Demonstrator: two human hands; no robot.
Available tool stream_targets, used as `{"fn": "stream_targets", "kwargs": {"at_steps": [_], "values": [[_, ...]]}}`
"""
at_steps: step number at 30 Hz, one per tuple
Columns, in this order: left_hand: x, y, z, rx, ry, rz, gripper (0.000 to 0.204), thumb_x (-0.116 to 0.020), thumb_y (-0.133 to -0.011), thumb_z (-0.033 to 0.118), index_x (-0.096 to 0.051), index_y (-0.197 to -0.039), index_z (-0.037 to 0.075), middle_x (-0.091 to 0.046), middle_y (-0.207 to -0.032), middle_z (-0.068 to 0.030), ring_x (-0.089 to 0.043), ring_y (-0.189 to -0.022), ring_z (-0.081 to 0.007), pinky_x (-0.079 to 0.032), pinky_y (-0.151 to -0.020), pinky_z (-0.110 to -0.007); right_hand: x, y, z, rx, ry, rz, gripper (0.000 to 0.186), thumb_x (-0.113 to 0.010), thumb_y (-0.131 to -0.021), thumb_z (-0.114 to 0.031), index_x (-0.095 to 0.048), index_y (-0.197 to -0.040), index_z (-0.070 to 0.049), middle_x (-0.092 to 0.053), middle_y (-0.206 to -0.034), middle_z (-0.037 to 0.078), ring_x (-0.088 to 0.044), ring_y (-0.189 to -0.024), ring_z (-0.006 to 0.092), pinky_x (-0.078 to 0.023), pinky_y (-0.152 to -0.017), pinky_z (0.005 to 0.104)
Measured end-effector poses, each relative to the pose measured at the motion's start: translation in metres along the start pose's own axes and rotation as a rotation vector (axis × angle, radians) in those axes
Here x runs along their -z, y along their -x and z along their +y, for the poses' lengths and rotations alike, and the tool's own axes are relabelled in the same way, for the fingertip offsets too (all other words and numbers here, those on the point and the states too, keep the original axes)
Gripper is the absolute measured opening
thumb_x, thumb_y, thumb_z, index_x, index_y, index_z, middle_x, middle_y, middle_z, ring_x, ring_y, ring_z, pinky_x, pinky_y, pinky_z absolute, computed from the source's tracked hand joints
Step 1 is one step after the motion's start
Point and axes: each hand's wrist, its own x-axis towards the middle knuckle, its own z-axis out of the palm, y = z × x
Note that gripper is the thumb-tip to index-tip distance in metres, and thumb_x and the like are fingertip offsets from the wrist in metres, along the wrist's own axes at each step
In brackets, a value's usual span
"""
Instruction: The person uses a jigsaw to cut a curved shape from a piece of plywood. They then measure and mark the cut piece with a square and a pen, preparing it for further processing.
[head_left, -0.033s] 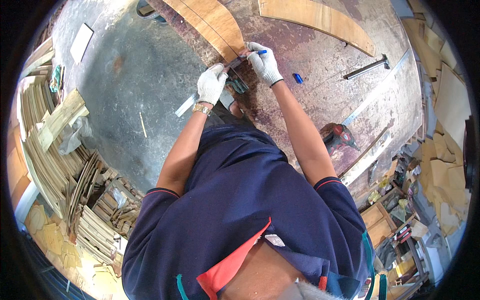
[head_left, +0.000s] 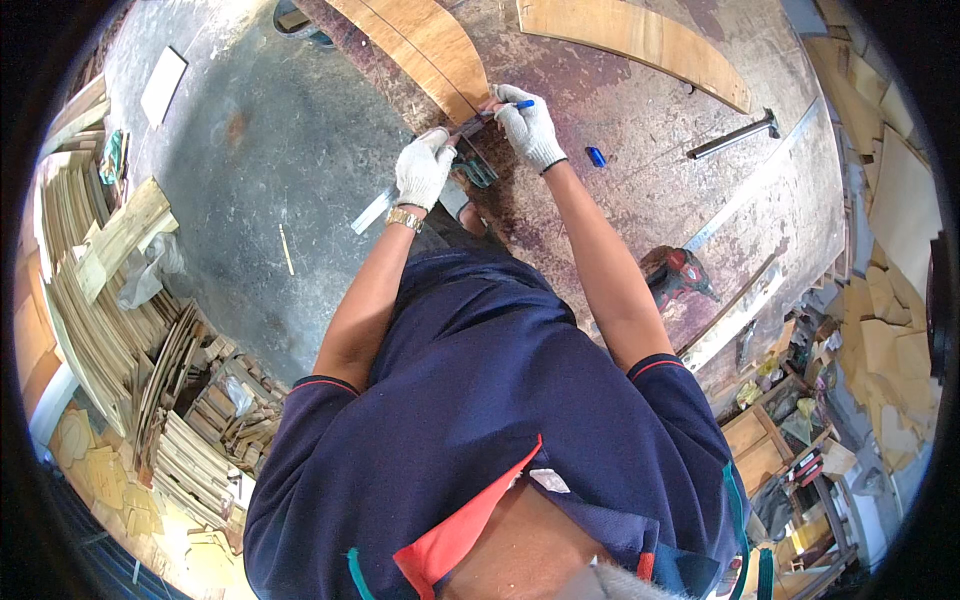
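Observation:
In white knitted gloves, both my hands meet at the near end of a curved plywood piece [head_left: 425, 50] with a dark line drawn along it. My left hand [head_left: 424, 172] is closed on a dark, flat straight-edged tool [head_left: 470, 127] laid at the board's end; its exact kind is partly hidden by the fingers. My right hand [head_left: 527, 128] pinches a blue pen [head_left: 524, 104], its tip side toward the tool and the board. The pen's blue cap [head_left: 596, 157] lies on the floor to the right. Beneath the hands sits a greenish metal clamp-like thing [head_left: 477, 172], partly covered.
Another curved plywood piece [head_left: 640, 40] lies at the far right, with a hammer [head_left: 735, 135] nearer. A long metal ruler [head_left: 755, 180] and a red-black power drill [head_left: 680, 274] are on the right. Stacked wood strips [head_left: 90, 290] line the left; a white rectangular piece [head_left: 163, 86] lies far left.

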Motion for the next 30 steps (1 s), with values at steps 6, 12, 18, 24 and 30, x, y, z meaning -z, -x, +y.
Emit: {"fn": "stream_targets", "kwargs": {"at_steps": [6,12,18,24,30], "values": [[-0.003,-0.007,-0.002,-0.040,0.003,0.020,0.027,-0.066,-0.094,0.029,-0.073,-0.106,0.006,-0.073,-0.109,-0.0189,-0.068,-0.101,-0.0411,-0.055,-0.085,-0.048,0.003,-0.009,0.004,0.055,-0.006,0.007,0.020,-0.054,-0.092,-0.007,-0.071,-0.100,-0.001,-0.073,-0.090,0.004,-0.060,-0.080,0.0107,-0.050,-0.073,0.0285],[-0.003,-0.006,0.001,-0.012,-0.001,-0.006,0.027,-0.065,-0.094,0.029,-0.073,-0.107,0.006,-0.073,-0.110,-0.0184,-0.068,-0.103,-0.0405,-0.055,-0.086,-0.048,0.005,-0.006,-0.002,0.028,0.004,-0.006,0.016,-0.055,-0.092,-0.011,-0.068,-0.091,-0.002,-0.074,-0.093,0.004,-0.057,-0.077,0.0091,-0.048,-0.069,0.0268],[-0.007,-0.007,-0.004,-0.010,0.016,0.004,0.026,-0.066,-0.093,0.027,-0.073,-0.108,0.007,-0.073,-0.112,-0.0178,-0.069,-0.104,-0.0402,-0.055,-0.087,-0.047,0.006,-0.005,-0.003,0.044,-0.012,-0.017,0.017,-0.052,-0.091,-0.014,-0.065,-0.085,-0.004,-0.075,-0.097,0.005,-0.057,-0.075,0.0082,-0.046,-0.064,0.0251],[-0.001,-0.007,0.006,0.010,-0.006,-0.027,0.025,-0.066,-0.092,0.027,-0.073,-0.108,0.008,-0.073,-0.110,-0.0177,-0.068,-0.101,-0.0406,-0.054,-0.085,-0.048,0.009,-0.007,0.005,0.019,-0.029,-0.011,0.022,-0.057,-0.088,-0.006,-0.073,-0.099,0.002,-0.071,-0.084,0.002,-0.060,-0.078,0.0095,-0.050,-0.071,0.0278],[0.004,0.004,-0.003,-0.065,0.066,0.058,0.026,-0.064,-0.094,0.027,-0.073,-0.108,0.007,-0.072,-0.106,-0.0188,-0.068,-0.099,-0.0412,-0.054,-0.084,-0.047,0.000,0.009,0.002,0.066,-0.177,0.316,0.024,-0.059,-0.093,-0.007,-0.073,-0.111,-0.002,-0.068,-0.074,0.000,-0.055,-0.066,0.0083,-0.048,-0.063,0.0277]]}}
